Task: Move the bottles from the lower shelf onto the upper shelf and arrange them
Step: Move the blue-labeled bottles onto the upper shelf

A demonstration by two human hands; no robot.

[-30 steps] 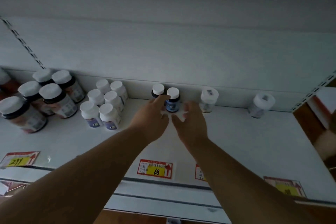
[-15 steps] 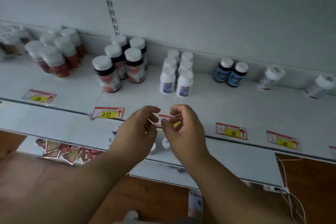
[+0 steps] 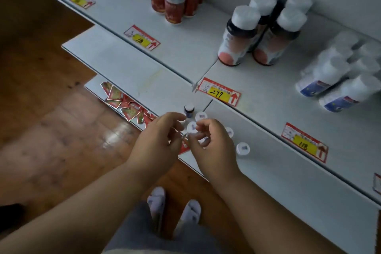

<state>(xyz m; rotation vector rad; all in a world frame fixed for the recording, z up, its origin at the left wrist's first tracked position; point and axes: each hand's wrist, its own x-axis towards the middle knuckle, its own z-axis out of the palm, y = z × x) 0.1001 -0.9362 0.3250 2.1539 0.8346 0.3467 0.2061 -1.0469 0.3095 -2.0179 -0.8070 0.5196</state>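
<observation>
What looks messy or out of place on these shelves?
Loose price tags lie heaped on the lowest shelf, left of the hands, instead of along a shelf edge. The bottles look upright; nothing seems spilled.

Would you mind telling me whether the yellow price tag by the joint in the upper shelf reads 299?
Yes, the price tag at the front edge of the upper shelf carries the handwritten number 299 beside a red arrow.

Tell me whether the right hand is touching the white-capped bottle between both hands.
Touching: the head view shows the right hand with fingertips curled against the white-capped bottle.
</observation>
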